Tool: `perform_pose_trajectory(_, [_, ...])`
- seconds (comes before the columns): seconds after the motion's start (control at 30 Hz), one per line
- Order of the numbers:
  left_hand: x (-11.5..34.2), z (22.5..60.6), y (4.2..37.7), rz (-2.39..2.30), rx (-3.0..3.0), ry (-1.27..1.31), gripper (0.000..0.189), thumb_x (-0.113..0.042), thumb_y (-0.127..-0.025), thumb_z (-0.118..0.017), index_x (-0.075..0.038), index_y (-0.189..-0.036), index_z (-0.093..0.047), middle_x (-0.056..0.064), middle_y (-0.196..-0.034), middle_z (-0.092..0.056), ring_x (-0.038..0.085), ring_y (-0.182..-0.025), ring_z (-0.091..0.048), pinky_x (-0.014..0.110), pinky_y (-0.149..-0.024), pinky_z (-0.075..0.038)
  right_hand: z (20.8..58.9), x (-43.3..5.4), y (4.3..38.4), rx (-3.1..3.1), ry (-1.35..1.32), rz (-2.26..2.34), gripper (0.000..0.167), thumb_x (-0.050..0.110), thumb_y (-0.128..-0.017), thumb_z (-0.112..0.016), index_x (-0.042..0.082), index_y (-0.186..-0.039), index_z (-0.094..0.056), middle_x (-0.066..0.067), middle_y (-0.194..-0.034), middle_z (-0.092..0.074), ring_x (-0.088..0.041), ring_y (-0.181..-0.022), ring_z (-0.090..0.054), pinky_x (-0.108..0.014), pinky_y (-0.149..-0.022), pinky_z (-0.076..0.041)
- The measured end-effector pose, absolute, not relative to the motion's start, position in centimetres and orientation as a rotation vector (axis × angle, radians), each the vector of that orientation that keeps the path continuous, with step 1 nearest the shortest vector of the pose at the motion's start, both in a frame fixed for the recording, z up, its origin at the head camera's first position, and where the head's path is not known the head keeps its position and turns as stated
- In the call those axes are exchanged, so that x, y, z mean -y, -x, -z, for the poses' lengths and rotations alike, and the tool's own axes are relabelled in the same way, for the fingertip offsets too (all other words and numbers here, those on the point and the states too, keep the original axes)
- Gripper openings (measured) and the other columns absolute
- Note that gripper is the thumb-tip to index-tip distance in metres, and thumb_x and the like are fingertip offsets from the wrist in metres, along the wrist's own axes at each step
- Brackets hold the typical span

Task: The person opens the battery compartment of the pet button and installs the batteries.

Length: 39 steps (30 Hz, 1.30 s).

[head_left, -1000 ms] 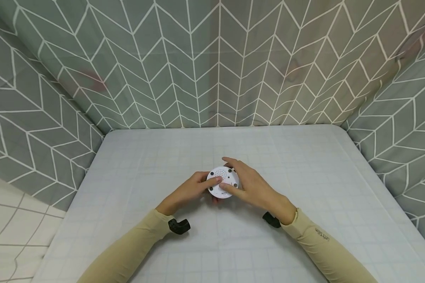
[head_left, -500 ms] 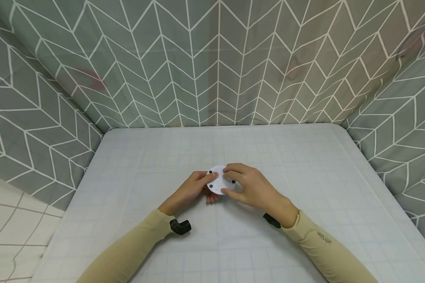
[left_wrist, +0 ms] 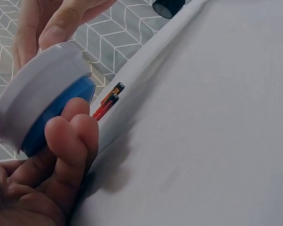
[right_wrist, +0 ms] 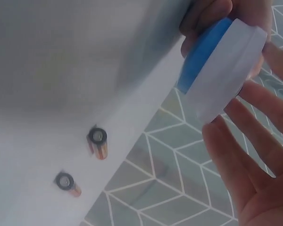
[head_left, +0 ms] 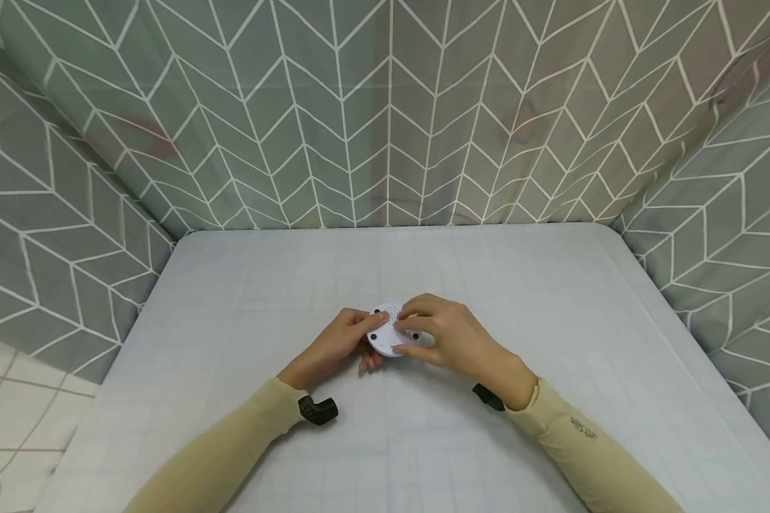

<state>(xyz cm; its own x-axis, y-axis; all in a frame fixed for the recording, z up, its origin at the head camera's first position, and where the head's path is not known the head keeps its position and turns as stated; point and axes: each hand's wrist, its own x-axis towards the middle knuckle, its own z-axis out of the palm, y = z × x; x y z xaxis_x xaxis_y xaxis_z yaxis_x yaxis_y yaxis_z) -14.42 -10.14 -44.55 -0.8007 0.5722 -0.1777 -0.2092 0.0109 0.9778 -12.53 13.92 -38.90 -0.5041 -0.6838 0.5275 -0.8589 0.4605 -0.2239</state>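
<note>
A round white device (head_left: 380, 340) with a cluster of small holes and black feet on its upward face sits between both hands. Its other side is blue, as the wrist views show. My left hand (head_left: 336, 342) grips its left edge, thumb on the perforated face and fingers curled beneath the blue side (left_wrist: 61, 113). Bent over the right part of that face is my right hand (head_left: 452, 331); in the right wrist view its fingers (right_wrist: 254, 127) look fairly straight and touch the device. The spot beneath these fingertips is hidden.
Two batteries, one nearer battery (right_wrist: 98, 141) and another battery (right_wrist: 67, 182), are on the white-covered table (head_left: 520, 278). The head view does not show them. A patterned grey curtain (head_left: 385, 114) surrounds the table's back and sides.
The right hand's fingers have drawn in from the device's far rim to the middle of its face. The left thumb has shifted slightly toward the upper left. Both hands and device sit slightly further left.
</note>
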Motion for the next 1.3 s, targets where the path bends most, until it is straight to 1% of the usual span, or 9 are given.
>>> perform_pose_trajectory(0.17, [9.8,44.9,13.8,-1.819,-1.741,-0.367,0.047,-0.035,-0.112,-0.053,0.004,-0.091,-0.070,0.008,-0.061,-0.067,0.014,-0.046,-0.057,0.024,-0.043,-0.048,39.4,-13.9,11.5,2.336,-1.289,-0.654,0.025,0.024,-0.080,-0.095,0.009,-0.094,-0.081,-0.002,-0.102,-0.075,-0.018,-0.100,-0.072,-0.029,-0.077,-0.062])
perform_pose_trajectory(0.4, [9.3,44.9,14.0,-1.808,-1.755,-0.404,0.049,-0.038,-0.111,-0.055,0.003,-0.089,-0.071,0.008,-0.060,-0.066,0.014,-0.044,-0.055,0.024,-0.042,-0.047,39.1,-14.1,11.1,2.353,-1.280,-0.600,0.018,0.018,-0.082,-0.090,0.009,-0.094,-0.080,-0.001,-0.102,-0.075,-0.017,-0.099,-0.072,-0.029,-0.078,-0.062])
perform_pose_trajectory(0.67, [9.7,44.7,14.4,-1.785,-1.769,-0.401,0.048,-0.037,-0.111,-0.054,0.003,-0.092,-0.073,0.008,-0.059,-0.065,0.014,-0.043,-0.055,0.024,-0.042,-0.047,39.0,-13.9,11.6,2.324,-1.318,-0.642,0.019,0.021,-0.081,-0.094,0.011,-0.091,-0.081,0.001,-0.097,-0.075,-0.014,-0.094,-0.071,-0.026,-0.074,-0.060])
perform_pose_trajectory(0.8, [9.8,44.6,14.5,-1.774,-1.772,-0.402,0.048,-0.038,-0.111,-0.055,0.002,-0.093,-0.073,0.007,-0.059,-0.065,0.014,-0.044,-0.055,0.024,-0.042,-0.047,39.1,-13.7,11.7,2.303,-1.316,-0.651,0.017,0.018,-0.080,-0.093,0.010,-0.090,-0.081,0.001,-0.094,-0.075,-0.015,-0.091,-0.072,-0.027,-0.071,-0.060])
perform_pose_trajectory(1.07, [10.0,44.6,14.5,-1.772,-1.799,-0.380,0.050,-0.039,-0.109,-0.058,0.002,-0.086,-0.071,0.007,-0.057,-0.065,0.013,-0.042,-0.055,0.025,-0.041,-0.047,39.3,-13.3,12.0,2.268,-1.358,-0.641,0.013,0.009,-0.079,-0.086,0.006,-0.091,-0.081,-0.003,-0.093,-0.077,-0.018,-0.092,-0.073,-0.032,-0.077,-0.062])
perform_pose_trajectory(1.2, [10.3,44.6,14.7,-1.757,-1.822,-0.401,0.050,-0.042,-0.109,-0.058,0.001,-0.087,-0.071,0.007,-0.059,-0.066,0.014,-0.043,-0.055,0.025,-0.043,-0.047,39.4,-13.1,12.2,2.249,-1.375,-0.647,0.012,0.007,-0.078,-0.083,0.004,-0.090,-0.081,-0.004,-0.092,-0.077,-0.019,-0.091,-0.073,-0.033,-0.077,-0.063])
perform_pose_trajectory(1.3, [10.5,44.4,14.7,-1.747,-1.838,-0.412,0.049,-0.043,-0.108,-0.058,0.000,-0.088,-0.071,0.008,-0.060,-0.067,0.014,-0.044,-0.055,0.025,-0.044,-0.048,39.3,-12.9,12.5,2.239,-1.386,-0.671,0.009,0.005,-0.080,-0.079,0.005,-0.089,-0.081,-0.003,-0.090,-0.077,-0.018,-0.089,-0.073,-0.031,-0.076,-0.063])
